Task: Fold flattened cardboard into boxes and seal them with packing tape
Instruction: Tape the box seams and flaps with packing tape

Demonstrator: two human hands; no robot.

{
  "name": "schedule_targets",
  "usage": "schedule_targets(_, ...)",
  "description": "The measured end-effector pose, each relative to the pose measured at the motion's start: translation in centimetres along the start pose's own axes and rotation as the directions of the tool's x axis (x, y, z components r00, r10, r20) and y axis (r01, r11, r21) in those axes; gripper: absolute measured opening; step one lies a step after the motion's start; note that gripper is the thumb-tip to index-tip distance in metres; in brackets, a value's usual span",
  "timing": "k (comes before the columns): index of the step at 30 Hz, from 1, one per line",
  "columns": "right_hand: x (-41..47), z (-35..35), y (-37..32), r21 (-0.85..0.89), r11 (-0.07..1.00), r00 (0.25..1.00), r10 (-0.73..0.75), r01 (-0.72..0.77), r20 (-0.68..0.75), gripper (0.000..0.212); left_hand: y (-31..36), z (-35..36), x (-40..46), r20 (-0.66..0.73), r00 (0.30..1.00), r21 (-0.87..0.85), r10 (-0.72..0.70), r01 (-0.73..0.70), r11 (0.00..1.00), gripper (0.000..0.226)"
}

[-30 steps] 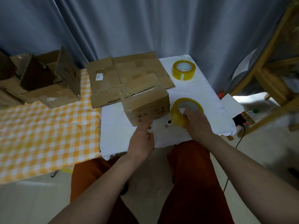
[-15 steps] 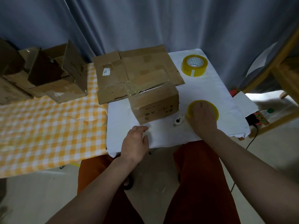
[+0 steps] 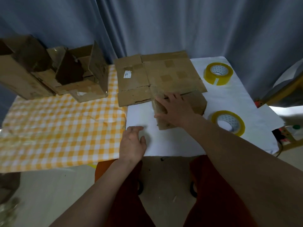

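Note:
A small folded cardboard box [image 3: 197, 102] stands on the white-covered table [image 3: 177, 145], its far edge against a flattened cardboard sheet [image 3: 164, 74]. My right hand [image 3: 175, 108] grips the box's left end, fingers over the top and thumb down the near side. My left hand [image 3: 132, 143] rests on the white cover near the front edge, fingers relaxed, holding nothing. One yellow tape roll [image 3: 214, 116] lies flat just right of the box. A second tape roll [image 3: 218, 80] lies at the back right.
Several assembled open cardboard boxes [image 3: 78, 79] stand at the back left on a yellow checked cloth [image 3: 57, 125]. A grey curtain [image 3: 164, 22] hangs behind the table. A wooden frame [image 3: 285, 89] and cables [image 3: 282, 136] sit off the right edge.
My right hand left the near tape roll and moved left onto the box. My left hand drew back from the box and now rests on the white cover.

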State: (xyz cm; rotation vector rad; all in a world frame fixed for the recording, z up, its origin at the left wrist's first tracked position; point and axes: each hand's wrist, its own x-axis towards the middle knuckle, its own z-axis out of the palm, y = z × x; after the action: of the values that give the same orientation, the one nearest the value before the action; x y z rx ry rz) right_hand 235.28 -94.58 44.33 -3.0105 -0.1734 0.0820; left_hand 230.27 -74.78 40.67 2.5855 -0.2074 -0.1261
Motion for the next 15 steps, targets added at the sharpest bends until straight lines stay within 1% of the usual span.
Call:
schedule_targets(2, -0.1, 0.8, 0.2, -0.023, 1.0, 0.998, -0.013, 0.012, -0.055, 0.071, -0.3, 0.0, 0.4, -0.01, 1.0, -0.037, 0.005, -0.005, 0.999, 0.044)
schedule_targets(4, -0.3, 1.1, 0.5, -0.081, 0.996, 0.997, -0.035, 0.029, -0.071, 0.074, 0.0, 0.0, 0.8, -0.034, 0.999, -0.09, 0.018, -0.021, 0.996, 0.047)
schedule_targets(6, -0.1, 1.3, 0.6, -0.107, 0.994, 0.995, -0.041, 0.032, -0.088, 0.076, 0.9, 0.3, 1.4, -0.067, 0.996, -0.127, 0.065, -0.073, 0.989, 0.052)
schedule_targets(8, 0.1, 1.3, 0.3, -0.112, 0.993, 0.993, -0.05, 0.038, -0.106, 0.077, 2.3, 0.8, 2.0, -0.068, 0.991, -0.191, 0.115, -0.126, 0.974, 0.058)
schedule_targets(11, 0.1, 1.4, 0.9, -0.118, 0.991, 0.996, -0.066, 0.058, -0.065, 0.081, 5.1, 2.3, 2.5, -0.054, 0.978, -0.312, 0.204, -0.21, 0.926, 0.07)
schedule_targets(13, 0.0, 1.2, 1.7, -0.13, 0.988, 0.994, -0.096, 0.089, -0.05, 0.082, 6.3, 3.8, 2.9, -0.047, 0.981, -0.459, 0.187, -0.188, 0.868, 0.083)
schedule_targets(15, 0.0, 1.3, 2.2, -0.149, 0.982, 0.99, -0.124, 0.114, -0.061, 0.08, 7.1, 5.1, 3.1, 0.007, 0.997, -0.635, 0.082, -0.059, 0.77, 0.089)
